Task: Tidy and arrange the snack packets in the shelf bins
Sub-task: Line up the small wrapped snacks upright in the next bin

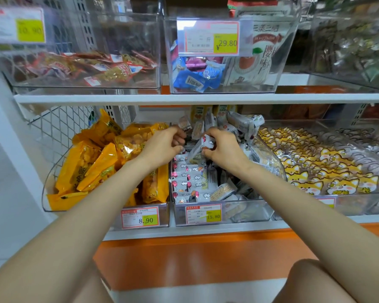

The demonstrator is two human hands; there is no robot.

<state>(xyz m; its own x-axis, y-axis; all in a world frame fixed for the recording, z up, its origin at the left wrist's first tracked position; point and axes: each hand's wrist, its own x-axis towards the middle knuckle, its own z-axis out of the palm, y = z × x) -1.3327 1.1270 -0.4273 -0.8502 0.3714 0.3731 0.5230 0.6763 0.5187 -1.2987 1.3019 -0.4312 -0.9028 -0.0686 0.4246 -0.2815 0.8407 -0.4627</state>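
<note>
Both arms extended forward; left hand (162, 147) fingers curled; right hand (222, 147) pinching.

Orange-yellow packets (92, 162), white cloud-print packets (189, 178), yellow fox-print packets (315, 169).

Head view, downward, near shelf bins (223, 212)

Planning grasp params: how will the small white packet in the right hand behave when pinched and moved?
The white packet looks light: right hand lifts it with fingertips. Glossy film suggests it is slippery and probably crinkles. It holds its boxy shape tilted, so likely semi-stiff.
</note>
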